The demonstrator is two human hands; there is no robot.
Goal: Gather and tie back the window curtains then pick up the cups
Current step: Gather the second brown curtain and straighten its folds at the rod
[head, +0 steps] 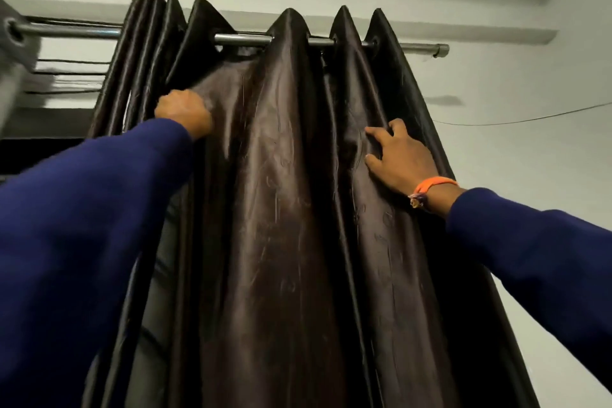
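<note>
Head view: dark curtain (281,209) on rod (241,39), pale wall (513,83), perhaps window (33,149) leftward.

The dark brown satin-like cloth curtain (284,209) looked glossy and creased; the round metal curtain rod (243,39) shone smooth.

Both arms in dark blue long sleeves (82,225); orange band (435,184) on right wrist, possibly beaded

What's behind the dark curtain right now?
The brown curtain hangs from the rod. At its left edge a dark window opening shows. Whatever lies directly behind the fabric is covered.
</note>
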